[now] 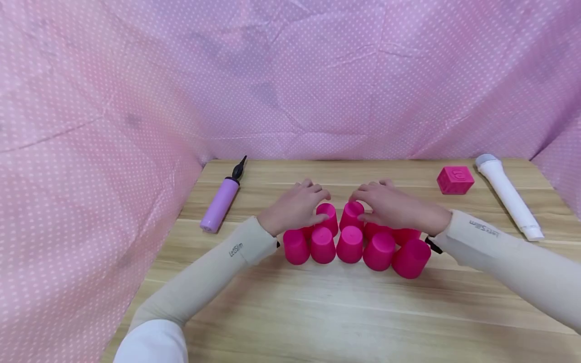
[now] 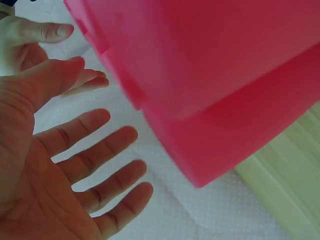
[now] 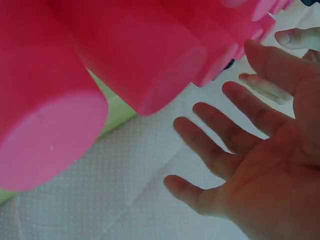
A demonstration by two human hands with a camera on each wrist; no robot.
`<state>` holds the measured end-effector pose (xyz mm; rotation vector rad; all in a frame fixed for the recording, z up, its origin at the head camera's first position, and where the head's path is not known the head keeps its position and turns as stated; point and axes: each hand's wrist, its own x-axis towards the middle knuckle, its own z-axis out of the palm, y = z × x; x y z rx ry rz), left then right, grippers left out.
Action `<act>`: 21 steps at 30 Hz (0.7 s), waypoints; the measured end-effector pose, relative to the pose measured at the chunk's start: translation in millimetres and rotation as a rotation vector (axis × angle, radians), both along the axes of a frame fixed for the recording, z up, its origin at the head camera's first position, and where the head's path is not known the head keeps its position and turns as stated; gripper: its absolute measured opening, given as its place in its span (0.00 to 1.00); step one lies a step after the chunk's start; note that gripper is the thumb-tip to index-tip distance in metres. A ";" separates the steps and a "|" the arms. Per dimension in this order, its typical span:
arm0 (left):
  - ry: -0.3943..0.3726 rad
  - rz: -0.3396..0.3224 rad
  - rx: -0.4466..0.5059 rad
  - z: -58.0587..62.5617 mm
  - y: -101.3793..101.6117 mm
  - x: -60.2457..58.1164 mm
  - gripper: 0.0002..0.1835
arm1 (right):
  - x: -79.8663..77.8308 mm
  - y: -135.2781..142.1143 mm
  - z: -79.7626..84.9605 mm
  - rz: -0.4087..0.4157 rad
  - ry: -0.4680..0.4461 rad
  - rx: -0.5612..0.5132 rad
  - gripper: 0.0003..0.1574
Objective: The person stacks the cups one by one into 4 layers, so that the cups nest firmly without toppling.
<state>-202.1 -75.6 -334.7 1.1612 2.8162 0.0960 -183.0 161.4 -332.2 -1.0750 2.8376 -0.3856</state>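
Apparently the deep-pink plastic cups [image 1: 380, 252] stand mouth-down so their wider rims give steady footing, packed close together on the wood-grain tabletop [image 1: 345, 317]. The left hand [image 1: 297, 206] and the right hand [image 1: 394, 205] reach past the front row [image 1: 349, 246] to either side of two rear cups [image 1: 350, 217], fingers loosely spread, gripping nothing; whether a thumb brushes one, I can't tell.

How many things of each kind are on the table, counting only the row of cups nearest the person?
Pink cups, nearest row: 5
Purple pump with a black nozzle: 1
Pink cube: 1
White microphone-shaped thing: 1
Total: 8
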 end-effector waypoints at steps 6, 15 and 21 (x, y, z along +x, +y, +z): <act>-0.004 -0.026 -0.008 -5.5 5.4 -3.5 0.25 | -8.9 -7.7 -7.3 -0.009 -0.039 -0.008 0.20; -0.037 -0.002 0.029 -0.5 7.3 -9.9 0.25 | -12.7 -4.0 -3.9 -0.019 0.033 -0.069 0.19; 0.003 0.009 0.034 12.0 7.9 -35.9 0.18 | -29.2 8.1 14.4 -0.074 0.065 -0.130 0.18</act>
